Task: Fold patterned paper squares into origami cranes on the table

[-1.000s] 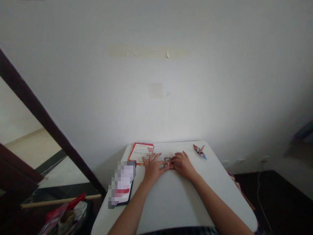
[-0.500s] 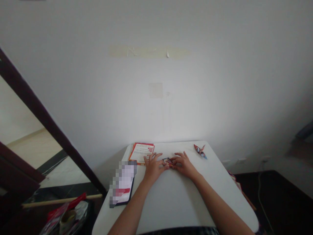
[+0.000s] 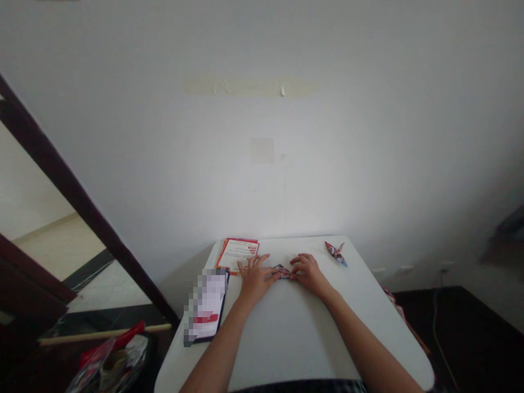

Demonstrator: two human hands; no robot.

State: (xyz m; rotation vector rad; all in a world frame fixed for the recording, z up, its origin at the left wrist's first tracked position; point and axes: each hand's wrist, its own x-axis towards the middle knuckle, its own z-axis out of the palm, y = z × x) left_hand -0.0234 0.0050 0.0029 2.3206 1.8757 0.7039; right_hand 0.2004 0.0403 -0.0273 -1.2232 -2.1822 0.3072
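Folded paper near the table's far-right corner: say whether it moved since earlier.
No; the folded paper keeps its place against the corner of the table.

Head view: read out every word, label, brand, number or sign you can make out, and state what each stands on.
No text can be read.
Top sheet of the paper stack: lines of print and red labels, too small and blurred.
Phone: screen largely pixelated, nothing legible.
Small folded paper between the hands: printed colours, no readable words.
Winged folded paper: coloured print, none legible.
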